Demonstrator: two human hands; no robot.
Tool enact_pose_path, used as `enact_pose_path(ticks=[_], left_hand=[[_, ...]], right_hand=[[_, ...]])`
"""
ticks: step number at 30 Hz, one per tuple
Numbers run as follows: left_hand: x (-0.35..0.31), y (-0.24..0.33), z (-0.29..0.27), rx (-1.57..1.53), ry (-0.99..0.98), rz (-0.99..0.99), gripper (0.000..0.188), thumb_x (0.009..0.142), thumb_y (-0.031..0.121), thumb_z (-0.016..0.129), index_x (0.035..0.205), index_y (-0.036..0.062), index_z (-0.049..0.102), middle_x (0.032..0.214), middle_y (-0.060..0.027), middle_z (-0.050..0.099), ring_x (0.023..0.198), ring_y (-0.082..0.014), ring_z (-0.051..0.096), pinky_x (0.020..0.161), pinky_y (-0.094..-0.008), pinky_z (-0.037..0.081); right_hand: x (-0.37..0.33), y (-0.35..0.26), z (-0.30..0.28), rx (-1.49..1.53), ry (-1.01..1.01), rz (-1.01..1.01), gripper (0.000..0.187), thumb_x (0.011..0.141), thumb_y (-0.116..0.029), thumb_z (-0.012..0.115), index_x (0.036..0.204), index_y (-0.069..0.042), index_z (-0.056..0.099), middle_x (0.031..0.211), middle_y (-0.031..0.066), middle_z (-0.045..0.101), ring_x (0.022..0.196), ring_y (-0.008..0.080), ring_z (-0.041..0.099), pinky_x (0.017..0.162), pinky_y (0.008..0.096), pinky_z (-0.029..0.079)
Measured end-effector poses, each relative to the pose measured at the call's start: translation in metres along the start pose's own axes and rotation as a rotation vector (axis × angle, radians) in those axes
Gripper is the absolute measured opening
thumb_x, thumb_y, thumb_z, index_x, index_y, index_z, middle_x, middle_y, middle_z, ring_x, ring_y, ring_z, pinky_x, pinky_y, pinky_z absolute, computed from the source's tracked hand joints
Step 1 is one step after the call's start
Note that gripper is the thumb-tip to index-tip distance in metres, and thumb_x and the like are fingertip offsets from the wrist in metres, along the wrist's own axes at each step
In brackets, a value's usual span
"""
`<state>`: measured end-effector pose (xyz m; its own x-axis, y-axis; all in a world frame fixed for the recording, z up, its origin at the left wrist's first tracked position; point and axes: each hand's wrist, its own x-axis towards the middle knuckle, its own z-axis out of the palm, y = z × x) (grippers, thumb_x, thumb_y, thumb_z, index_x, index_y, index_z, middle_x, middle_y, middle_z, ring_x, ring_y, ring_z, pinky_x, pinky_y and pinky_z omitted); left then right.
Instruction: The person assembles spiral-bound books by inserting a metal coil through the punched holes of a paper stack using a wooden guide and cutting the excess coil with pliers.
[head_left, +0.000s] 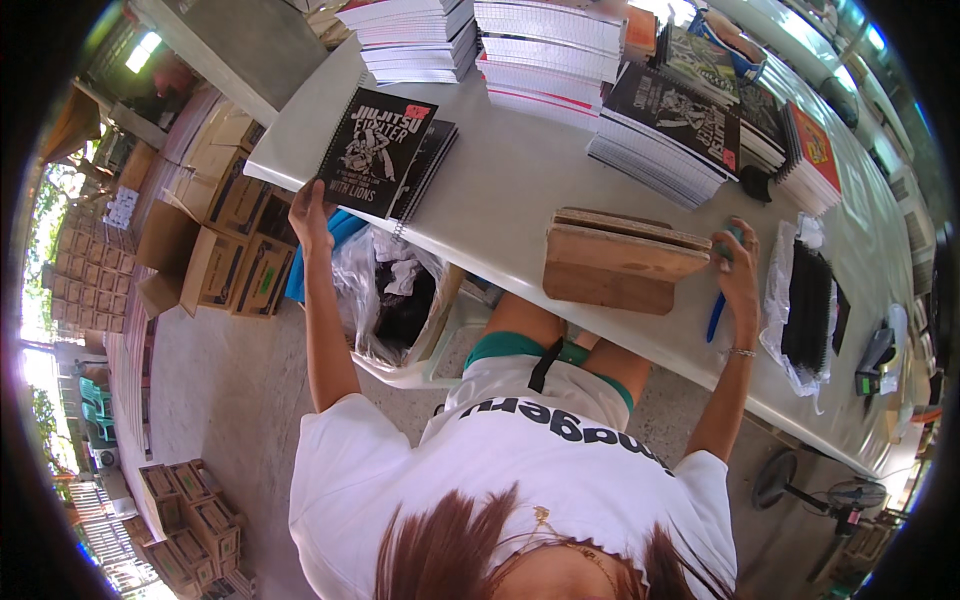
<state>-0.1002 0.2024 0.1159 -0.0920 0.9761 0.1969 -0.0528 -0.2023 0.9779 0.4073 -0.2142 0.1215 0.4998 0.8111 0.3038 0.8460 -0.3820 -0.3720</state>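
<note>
At the table's left edge, my left hand (312, 215) grips the lower left corner of a black spiral-bound notebook (370, 150) with a white figure and a red patch on its cover. It lies partly over other black spiral-bound notebooks (430, 165). On the right, my right hand (738, 265) is closed around a blue-handled hand tool (716, 318), whose working end is hidden by the fingers. Just left of that hand stands a wooden block stand (625, 265) made of upright boards on a base.
Tall stacks of white-paged books (550, 50) stand at the back. More spiral notebooks (670, 130) are piled back right. Black binding coils in plastic (805, 310) lie at right. Below the table's left side is a plastic-lined bin (400, 300); cardboard boxes (235, 210) stand beyond.
</note>
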Motion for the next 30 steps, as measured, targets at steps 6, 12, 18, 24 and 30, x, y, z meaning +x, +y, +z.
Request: enact_pose_path(ticks=[6, 12, 18, 24, 30], left_hand=[[0.004, -0.031, -0.003, 0.036, -0.02, -0.093, 0.029, 0.089, 0.014, 0.067, 0.111, -0.0037, 0.062, 0.098, -0.0091, 0.067, 0.079, -0.0174, 0.067, 0.066, -0.0291, 0.058], [-0.002, -0.014, 0.0, 0.323, -0.084, -0.034, 0.033, 0.086, 0.023, 0.07, 0.107, -0.0021, 0.068, 0.076, -0.0031, 0.064, 0.057, -0.0069, 0.052, 0.049, -0.0228, 0.042], [0.006, -0.028, -0.013, 0.483, -0.08, -0.072, 0.039, 0.083, 0.035, 0.073, 0.109, 0.0058, 0.071, 0.069, -0.0005, 0.058, 0.054, -0.0063, 0.045, 0.05, -0.0252, 0.037], [0.016, -0.034, -0.009, 0.568, -0.112, 0.014, 0.04, 0.085, 0.038, 0.07, 0.111, 0.0078, 0.071, 0.074, -0.0039, 0.063, 0.071, -0.0114, 0.056, 0.059, -0.0252, 0.045], [-0.001, -0.023, -0.005, 0.511, -0.148, 0.021, 0.053, 0.087, 0.045, 0.066, 0.119, 0.0028, 0.065, 0.087, -0.0056, 0.064, 0.074, -0.0108, 0.057, 0.061, -0.0263, 0.045]], right_hand=[[-0.028, 0.002, -0.02, -0.098, 0.14, 0.185, 0.022, 0.08, -0.006, 0.068, 0.1, -0.011, 0.064, 0.138, 0.0135, 0.043, 0.129, 0.035, 0.038, 0.106, 0.0446, 0.032], [-0.032, -0.053, -0.044, -0.3, 0.391, 0.131, 0.016, 0.084, -0.013, 0.064, 0.1, -0.01, 0.065, 0.131, 0.0117, 0.049, 0.123, 0.0318, 0.045, 0.101, 0.0431, 0.036], [-0.028, -0.195, -0.031, 0.233, 0.395, -0.212, 0.01, 0.086, -0.01, 0.061, 0.092, -0.007, 0.068, 0.111, 0.009, 0.062, 0.112, 0.0265, 0.054, 0.098, 0.0416, 0.039], [-0.001, -0.294, 0.07, 0.868, -0.064, -0.417, 0.023, 0.086, 0.003, 0.051, 0.104, -0.004, 0.063, 0.106, 0.0145, 0.057, 0.101, 0.032, 0.055, 0.089, 0.0409, 0.046], [0.059, -0.329, 0.187, 1.123, -0.125, -0.2, 0.032, 0.089, -0.006, 0.056, 0.12, 0.0, 0.056, 0.105, 0.0157, 0.058, 0.096, 0.0247, 0.058, 0.086, 0.0358, 0.048]])
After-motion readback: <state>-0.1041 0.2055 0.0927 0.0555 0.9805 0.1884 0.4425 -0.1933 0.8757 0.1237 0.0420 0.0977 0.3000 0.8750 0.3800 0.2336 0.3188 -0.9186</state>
